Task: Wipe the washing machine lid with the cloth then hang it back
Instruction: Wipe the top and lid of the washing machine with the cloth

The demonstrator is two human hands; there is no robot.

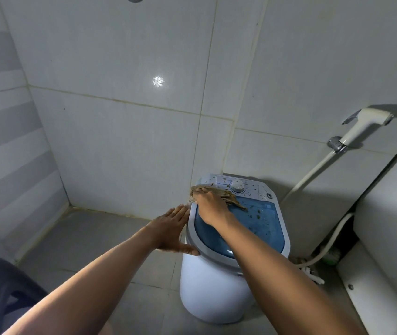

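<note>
Both outstretched: right hand (210,204) on cloth (231,198), left hand (172,228) against lid (255,226).

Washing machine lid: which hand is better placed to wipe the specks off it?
Right. The right hand presses the cloth on the lid near the specks; the left hand merely braces its edge.

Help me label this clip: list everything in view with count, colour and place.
washing machine: one, white, on the floor by the back wall
lid: one, blue, closed on top
cloth: one, brown, at the lid's far left
specks: several, brown, scattered over lid and control panel
sprayer: one, white, in a wall holder at right
toilet: one, white, right edge
left hand: one, flat against the machine's left rim
right hand: one, pressing the cloth
</note>
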